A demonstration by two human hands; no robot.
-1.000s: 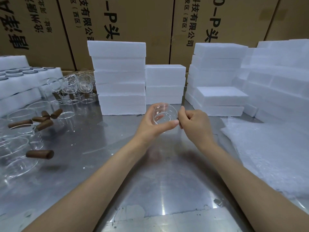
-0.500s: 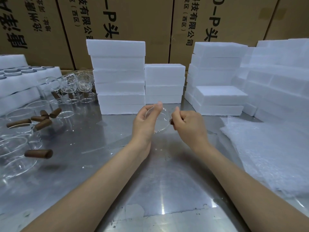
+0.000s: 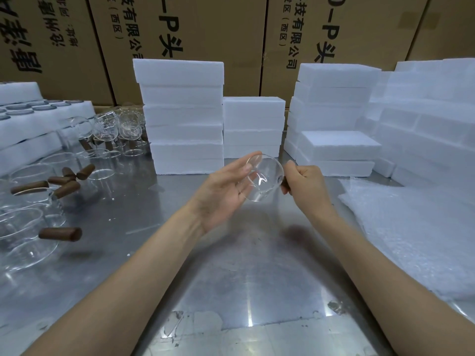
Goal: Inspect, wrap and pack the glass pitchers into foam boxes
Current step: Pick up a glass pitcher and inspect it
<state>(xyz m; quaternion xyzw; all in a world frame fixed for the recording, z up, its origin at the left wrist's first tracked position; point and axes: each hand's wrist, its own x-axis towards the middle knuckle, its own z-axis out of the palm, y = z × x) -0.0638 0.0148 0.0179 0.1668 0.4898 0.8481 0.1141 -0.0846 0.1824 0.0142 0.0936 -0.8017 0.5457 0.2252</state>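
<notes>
— So, where was the clear round glass pitcher [image 3: 264, 179] when you looked over?

— Up in the air above the shiny steel table [image 3: 231, 265], between both hands, tipped on its side with the rim facing the person.

— Who had hold of it?

— The right hand [image 3: 307, 187], really. Its fingers [image 3: 295, 176] were curled tight round the pitcher's dark brown wooden handle [image 3: 284, 185], of which only a sliver showed. The left hand [image 3: 226, 191] lay palm-up against the glass, fingers [image 3: 244, 167] straight and relaxed, cradling more than gripping.

— And around them?

— To the person's left stood a crowd of other clear glass pitchers with brown wooden handles [image 3: 38, 201], some upright, some lying over. Behind the hands rose stacks of white foam boxes [image 3: 185, 116], the tallest just left of centre. A sheet of white bubble wrap [image 3: 411, 240] was spread on the table to the right, and printed brown cardboard cartons [image 3: 180, 29] lined the back wall.
</notes>
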